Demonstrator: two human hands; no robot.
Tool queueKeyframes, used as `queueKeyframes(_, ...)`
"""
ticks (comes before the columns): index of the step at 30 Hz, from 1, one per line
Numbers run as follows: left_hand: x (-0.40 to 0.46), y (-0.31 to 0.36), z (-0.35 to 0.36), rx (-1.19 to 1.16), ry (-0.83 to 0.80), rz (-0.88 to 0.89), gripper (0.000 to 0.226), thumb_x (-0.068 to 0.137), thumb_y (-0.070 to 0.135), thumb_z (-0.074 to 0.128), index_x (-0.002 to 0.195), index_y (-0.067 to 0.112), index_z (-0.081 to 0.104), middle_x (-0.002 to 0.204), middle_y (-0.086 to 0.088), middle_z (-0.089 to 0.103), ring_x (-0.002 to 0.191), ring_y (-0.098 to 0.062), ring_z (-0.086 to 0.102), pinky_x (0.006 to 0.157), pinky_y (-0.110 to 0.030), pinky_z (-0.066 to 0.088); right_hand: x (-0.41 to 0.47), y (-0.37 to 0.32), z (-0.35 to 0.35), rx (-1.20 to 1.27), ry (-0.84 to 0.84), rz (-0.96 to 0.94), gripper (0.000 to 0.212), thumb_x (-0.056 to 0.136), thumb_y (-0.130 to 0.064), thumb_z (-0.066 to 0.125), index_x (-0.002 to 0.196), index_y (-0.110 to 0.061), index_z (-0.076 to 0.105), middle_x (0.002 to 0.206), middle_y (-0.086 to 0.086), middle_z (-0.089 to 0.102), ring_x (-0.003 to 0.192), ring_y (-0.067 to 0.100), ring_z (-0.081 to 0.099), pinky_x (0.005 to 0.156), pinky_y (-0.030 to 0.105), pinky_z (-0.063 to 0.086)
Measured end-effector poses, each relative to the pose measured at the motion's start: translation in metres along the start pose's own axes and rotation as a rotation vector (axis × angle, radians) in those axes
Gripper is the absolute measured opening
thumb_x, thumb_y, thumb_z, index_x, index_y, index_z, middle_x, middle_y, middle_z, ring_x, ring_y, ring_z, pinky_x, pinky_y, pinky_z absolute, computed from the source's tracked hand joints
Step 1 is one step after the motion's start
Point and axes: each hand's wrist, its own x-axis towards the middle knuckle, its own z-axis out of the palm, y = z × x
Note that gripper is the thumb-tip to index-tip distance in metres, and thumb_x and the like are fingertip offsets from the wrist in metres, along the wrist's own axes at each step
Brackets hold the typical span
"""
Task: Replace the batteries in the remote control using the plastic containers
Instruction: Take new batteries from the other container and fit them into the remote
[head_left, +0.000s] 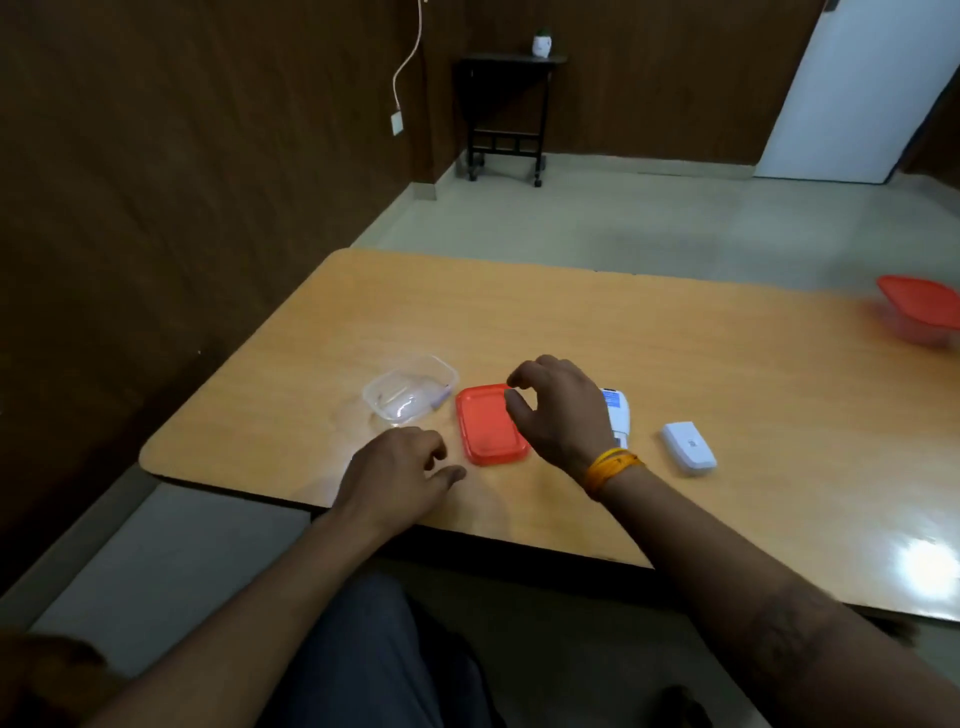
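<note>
A clear plastic container (410, 392) stands open on the wooden table (675, 364), with a small purple-tipped item at its right inner wall. Its red lid (485, 431) lies flat just to the right. My right hand (558, 410) hovers over the lid's right edge, fingers curled apart, holding nothing. Behind that hand lies the white remote control (618, 413), partly hidden. A white battery cover (688, 448) lies further right. My left hand (400, 475) rests on the table near the lid's front left corner, fingers loosely spread and empty.
A second container with a red lid (922, 312) stands at the table's far right edge. The table's front edge runs close to my lap. A black side table (506, 109) with a small white pot stands against the far wall.
</note>
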Motion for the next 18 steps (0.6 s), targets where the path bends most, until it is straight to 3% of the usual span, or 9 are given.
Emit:
queueKeyframes(3,-0.008,-0.035,-0.003,0.017,0.113,-0.131,0.038,0.088,0.057,0.072,0.101,0.021,0.075,0.095,0.005,0.072,0.095,-0.02,0.065,0.071,-0.032,0.049,0.03,-0.02,0.008,-0.01,-0.1,-0.076,0.02,0.093,-0.031,0.066,0.106,-0.019,0.075,0.101,0.004,0.073,0.097,0.03,0.065,0.075,0.04,0.052)
queueKeyframes(5,-0.011,-0.051,-0.003,0.034,0.164,-0.183,0.047,0.089,0.058,0.071,0.112,0.017,0.074,0.109,0.0,0.074,0.106,-0.024,0.064,0.078,-0.036,0.052,0.048,-0.034,0.015,-0.032,-0.172,-0.148,0.018,0.094,-0.026,0.064,0.105,-0.018,0.076,0.101,0.005,0.074,0.097,0.032,0.066,0.075,0.04,0.053)
queueKeyframes(7,-0.011,-0.061,-0.001,0.034,0.154,-0.223,0.064,0.09,0.061,0.069,0.131,0.012,0.068,0.134,-0.006,0.069,0.128,-0.027,0.058,0.099,-0.04,0.051,0.065,-0.046,0.024,-0.084,-0.262,-0.238,0.019,0.095,-0.016,0.06,0.104,-0.015,0.076,0.103,0.009,0.074,0.097,0.036,0.066,0.075,0.041,0.053)
queueKeyframes(10,-0.005,-0.07,0.005,0.041,0.04,-0.261,0.088,0.091,0.071,0.058,0.153,0.01,0.048,0.163,-0.011,0.044,0.155,-0.027,0.033,0.124,-0.04,0.031,0.086,-0.058,0.035,-0.189,-0.39,-0.33,0.03,0.094,-0.004,0.055,0.115,-0.014,0.074,0.113,0.011,0.074,0.105,0.036,0.066,0.077,0.037,0.047)
queueKeyframes(13,-0.003,-0.076,0.015,0.06,-0.001,-0.235,0.094,0.092,0.077,0.046,0.157,0.009,0.04,0.168,-0.014,0.035,0.158,-0.028,0.026,0.128,-0.041,0.025,0.102,-0.065,0.043,-0.323,-0.517,-0.434,0.041,0.089,0.001,0.055,0.12,-0.019,0.072,0.114,0.008,0.074,0.107,0.035,0.067,0.076,0.039,0.05)
queueKeyframes(18,-0.007,-0.085,0.027,0.017,0.043,-0.219,0.095,0.092,0.078,0.043,0.158,0.009,0.039,0.169,-0.014,0.033,0.159,-0.028,0.024,0.129,-0.044,0.021,0.121,-0.075,0.054,-0.519,-0.693,-0.576,0.038,0.091,-0.003,0.057,0.117,-0.025,0.073,0.113,0.005,0.076,0.103,0.034,0.071,0.075,0.037,0.057)
